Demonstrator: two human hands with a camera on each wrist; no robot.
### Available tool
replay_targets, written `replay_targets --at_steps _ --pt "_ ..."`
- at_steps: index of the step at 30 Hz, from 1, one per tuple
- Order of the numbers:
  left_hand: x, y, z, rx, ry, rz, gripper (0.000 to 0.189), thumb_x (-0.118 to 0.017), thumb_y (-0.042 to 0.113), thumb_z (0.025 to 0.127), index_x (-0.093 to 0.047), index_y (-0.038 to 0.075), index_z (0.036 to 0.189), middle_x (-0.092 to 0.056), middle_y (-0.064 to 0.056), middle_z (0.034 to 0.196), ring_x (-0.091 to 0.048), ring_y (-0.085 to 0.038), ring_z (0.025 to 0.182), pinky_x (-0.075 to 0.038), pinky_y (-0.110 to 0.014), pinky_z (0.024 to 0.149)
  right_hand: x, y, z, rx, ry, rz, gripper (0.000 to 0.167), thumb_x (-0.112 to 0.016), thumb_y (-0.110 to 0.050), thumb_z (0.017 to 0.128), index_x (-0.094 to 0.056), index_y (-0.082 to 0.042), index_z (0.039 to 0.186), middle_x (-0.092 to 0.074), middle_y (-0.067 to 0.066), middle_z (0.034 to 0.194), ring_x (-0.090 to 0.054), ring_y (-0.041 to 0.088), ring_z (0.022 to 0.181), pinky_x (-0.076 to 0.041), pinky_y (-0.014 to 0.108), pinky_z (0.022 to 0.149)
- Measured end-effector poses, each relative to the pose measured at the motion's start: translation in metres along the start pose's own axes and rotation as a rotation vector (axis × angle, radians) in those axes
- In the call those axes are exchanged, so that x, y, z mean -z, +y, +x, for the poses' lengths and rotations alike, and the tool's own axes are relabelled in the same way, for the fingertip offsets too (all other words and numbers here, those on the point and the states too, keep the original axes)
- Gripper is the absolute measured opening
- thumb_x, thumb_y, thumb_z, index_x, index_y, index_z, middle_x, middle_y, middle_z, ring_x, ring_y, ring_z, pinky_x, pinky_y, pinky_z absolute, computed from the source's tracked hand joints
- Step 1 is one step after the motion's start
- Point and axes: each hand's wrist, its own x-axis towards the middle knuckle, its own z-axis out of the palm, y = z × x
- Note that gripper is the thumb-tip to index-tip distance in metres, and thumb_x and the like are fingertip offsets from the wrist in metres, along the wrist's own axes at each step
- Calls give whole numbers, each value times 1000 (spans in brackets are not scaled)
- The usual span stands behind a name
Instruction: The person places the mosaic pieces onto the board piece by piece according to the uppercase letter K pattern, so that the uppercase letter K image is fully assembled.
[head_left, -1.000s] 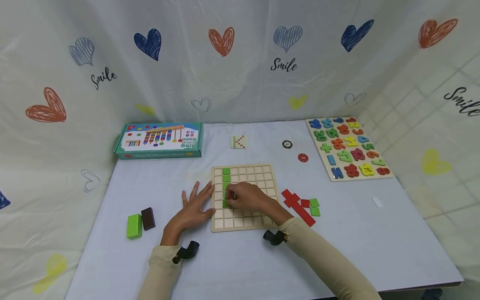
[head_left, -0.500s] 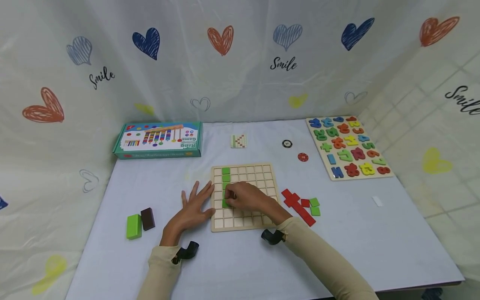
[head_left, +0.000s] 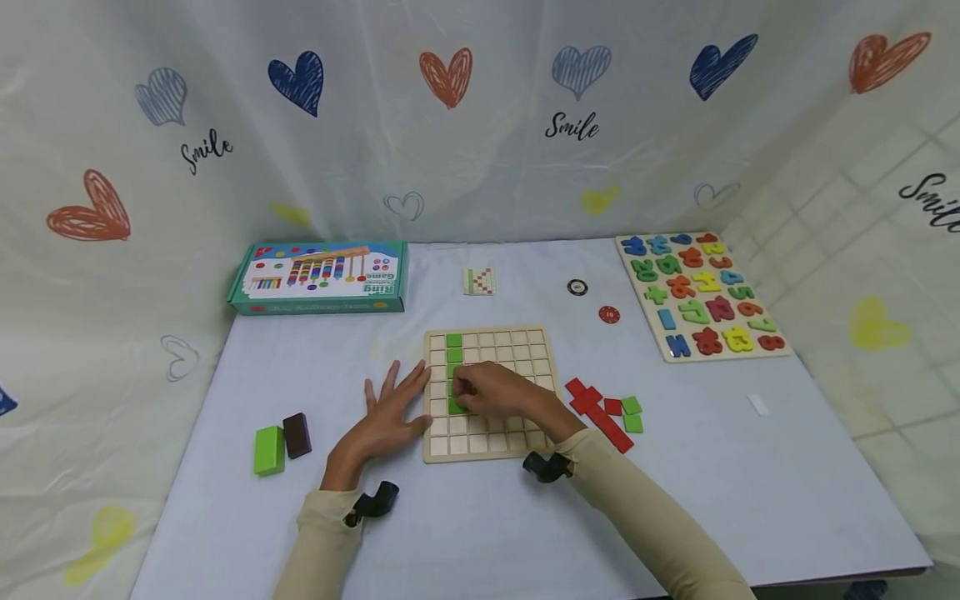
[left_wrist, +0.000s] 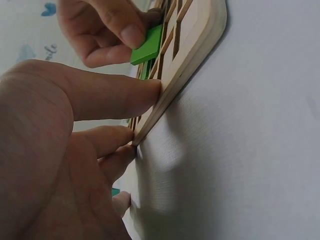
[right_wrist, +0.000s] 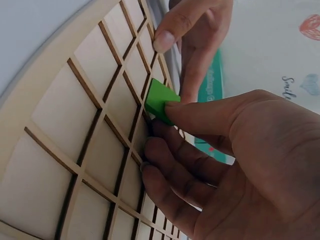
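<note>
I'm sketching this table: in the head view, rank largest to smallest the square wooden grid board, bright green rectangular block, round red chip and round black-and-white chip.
1. Square wooden grid board
2. Bright green rectangular block
3. Round red chip, round black-and-white chip: too alike to rank

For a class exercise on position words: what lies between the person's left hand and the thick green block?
In the head view, a dark block lies between the left hand and the green block, much nearer the latter.
</note>
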Motion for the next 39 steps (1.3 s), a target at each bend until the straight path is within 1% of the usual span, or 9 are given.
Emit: replay_targets --at_steps 4,13,15,22,26,29,34,37,39 --pt "0 0 0 5 7 1 82 -67 20 100 -24 14 170 -12 -1 179 16 -35 164 26 -71 118 0 0 0 3 17 -23 7 -73 -13 100 -71 -16 95 -68 -7 89 -61 10 83 -53 31 77" --pt "-2 -1 0 10 4 7 83 -66 20 99 -23 15 170 -12 0 179 16 -35 164 26 -70 118 -6 0 -3 21 105 -144 13 -79 -19 97 -73 -22 86 -65 -10 89 -60 6 81 -53 29 71" --pt "-3 -1 0 10 3 11 82 -65 21 100 -23 16 170 -12 1 179 16 -34 164 26 -69 118 -8 0 -4 20 114 -151 13 -79 -19 97 -73 -22 85 -64 -11 88 -59 6 80 -53 29 70" --pt "-5 -3 -1 -13 17 9 81 -65 20 99 -26 11 169 -16 -5 179 12 -38 164 25 -72 117 -10 -2 -6 10 118 -180 12 -80 -19 96 -74 -22 85 -62 -13 85 -58 5 78 -52 27 68" --pt "-4 -3 0 -7 2 13 81 -64 22 100 -23 13 170 -14 -3 179 14 -37 164 26 -71 118 -9 -2 -8 7 128 -191 8 -80 -22 95 -76 -21 88 -64 -12 87 -60 4 80 -53 27 69" --pt "-4 -3 1 -8 2 12 82 -65 23 100 -23 14 170 -14 -3 179 14 -36 164 26 -71 118 -5 0 -12 -11 149 -174 5 -80 -23 95 -78 -20 97 -68 -10 91 -62 6 84 -54 29 71" --pt "-4 -2 1 -13 14 3 81 -65 22 100 -25 12 169 -15 -4 179 13 -37 164 26 -71 118 13 9 -27 -70 180 -146 17 -79 -24 96 -77 -17 111 -72 -5 100 -66 11 91 -56 34 76" --pt "-3 -1 0 -4 8 6 81 -65 25 100 -24 13 170 -14 -4 179 14 -37 164 26 -71 118 26 19 -40 -102 191 -151 20 -78 -23 97 -77 -15 115 -74 -2 105 -68 14 95 -57 37 79" --pt "-3 -1 0 -2 7 9 82 -65 27 101 -24 13 170 -14 -4 179 15 -37 164 27 -70 117 34 28 -50 -129 198 -161 19 -77 -24 97 -77 -15 114 -74 -2 107 -68 15 96 -57 39 81"
